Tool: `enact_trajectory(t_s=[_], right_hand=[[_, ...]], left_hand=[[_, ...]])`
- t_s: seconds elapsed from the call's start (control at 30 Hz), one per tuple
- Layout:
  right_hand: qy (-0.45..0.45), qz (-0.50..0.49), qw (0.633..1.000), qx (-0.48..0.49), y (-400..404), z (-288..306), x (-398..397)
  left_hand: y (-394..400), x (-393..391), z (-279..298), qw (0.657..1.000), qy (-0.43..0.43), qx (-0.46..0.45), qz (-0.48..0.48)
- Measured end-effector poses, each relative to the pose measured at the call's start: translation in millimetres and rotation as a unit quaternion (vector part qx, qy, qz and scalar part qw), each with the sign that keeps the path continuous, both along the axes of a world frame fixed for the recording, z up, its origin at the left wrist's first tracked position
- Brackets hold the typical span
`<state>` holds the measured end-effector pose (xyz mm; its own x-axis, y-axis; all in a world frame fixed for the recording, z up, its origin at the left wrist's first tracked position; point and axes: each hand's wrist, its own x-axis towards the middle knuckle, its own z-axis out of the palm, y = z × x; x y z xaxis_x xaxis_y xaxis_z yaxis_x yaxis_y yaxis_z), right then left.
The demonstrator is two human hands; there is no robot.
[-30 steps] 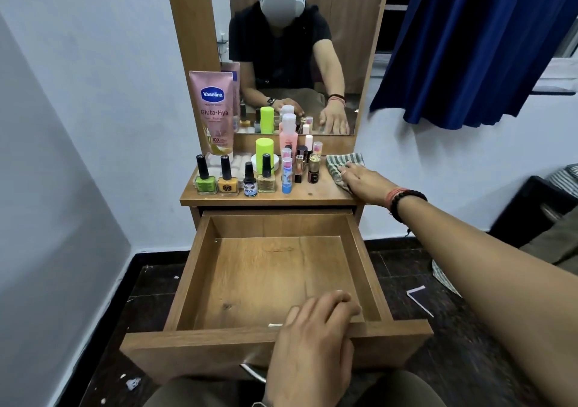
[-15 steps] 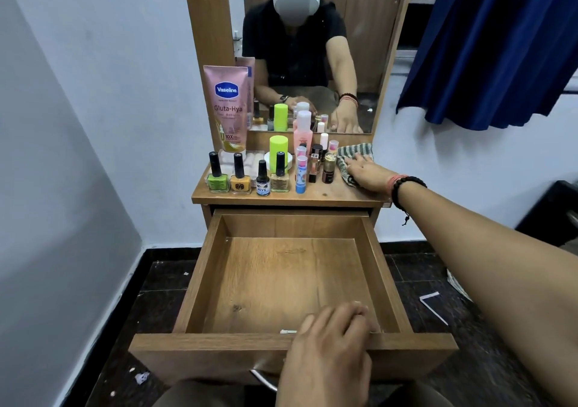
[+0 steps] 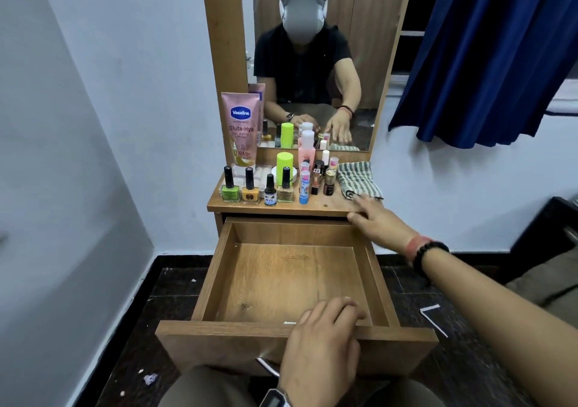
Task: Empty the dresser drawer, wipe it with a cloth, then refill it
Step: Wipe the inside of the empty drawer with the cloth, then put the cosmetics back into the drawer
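Note:
The wooden drawer (image 3: 215, 284) is pulled far out and has nothing inside; its bare bottom shows. My left hand (image 3: 322, 344) rests on the drawer's front panel with the fingers curled over its top edge. A green-and-white checked cloth (image 3: 359, 178) lies folded at the right end of the dresser top (image 3: 325, 206). My right hand (image 3: 381, 222) hovers open at the top's front right corner, its fingertips at the cloth's near edge, holding nothing. Several nail polish bottles (image 3: 249, 187), lip balms (image 3: 304, 186) and a pink Vaseline tube (image 3: 240, 128) stand on the top, left of the cloth.
A mirror (image 3: 312, 62) rises behind the dresser top. A blue curtain (image 3: 484, 56) hangs at the right. A dark object (image 3: 544, 237) stands on the floor to the right. Paper scraps (image 3: 433, 316) lie on the dark tiled floor. A wall is close on the left.
My right hand has slid off the cloth toward me, to the front right corner of the dresser top. The cloth stays where it lay. My left hand stays on the drawer front.

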<state>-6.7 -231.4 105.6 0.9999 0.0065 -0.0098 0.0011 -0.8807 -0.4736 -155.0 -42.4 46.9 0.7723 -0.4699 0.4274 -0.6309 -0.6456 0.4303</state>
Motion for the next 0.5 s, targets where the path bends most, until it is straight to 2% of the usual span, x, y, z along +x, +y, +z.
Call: enact_trajectory(t_s=[0.2, 0.33, 0.5], right_hand=[[0.020, 0.080, 0.997, 0.000, 29.2, -6.6, -79.1], [0.010, 0.087, 0.996, 0.034, 43.2, -9.6, -117.9], [0.015, 0.101, 0.994, 0.037, 52.4, -10.1, -143.4]], left_hand=[[-1.1, 2.7, 1.8, 0.999, 0.029, -0.026, 0.001], [5.7, 9.9, 8.8, 0.992, 0.085, -0.097, -0.003], [36.9, 44.8, 37.4, 0.978, 0.078, -0.172, 0.092]])
